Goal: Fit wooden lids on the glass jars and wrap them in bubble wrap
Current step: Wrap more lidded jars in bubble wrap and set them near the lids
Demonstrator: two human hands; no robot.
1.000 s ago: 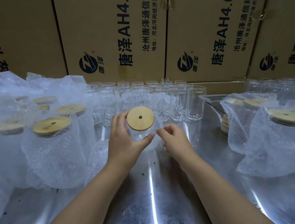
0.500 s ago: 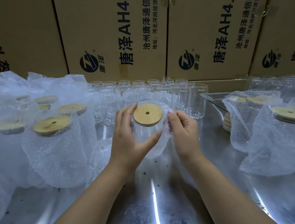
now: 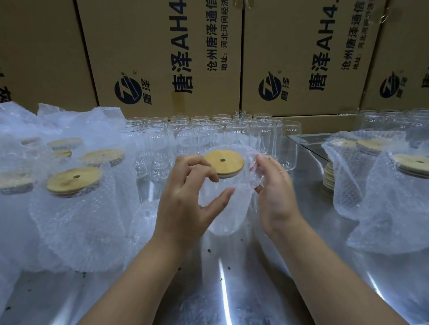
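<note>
A glass jar (image 3: 222,213) with a round wooden lid (image 3: 224,163) stands at the middle of the table, with bubble wrap (image 3: 247,165) around its body. My left hand (image 3: 186,203) grips the jar's left side, thumb across the front. The wrap's edge is pinched against the jar's right side by my right hand (image 3: 274,191). Behind stand several bare glass jars (image 3: 234,137) without lids.
Several wrapped, lidded jars (image 3: 75,199) fill the left of the steel table (image 3: 219,303). More wrapped jars (image 3: 402,181) and a stack of wooden lids (image 3: 328,179) sit at the right. Cardboard boxes (image 3: 163,51) form a wall behind.
The jar has been lifted slightly and drawn into the bubble wrap. My right hand rose from the jar's base to its upper right side, pulling wrap up around it.
</note>
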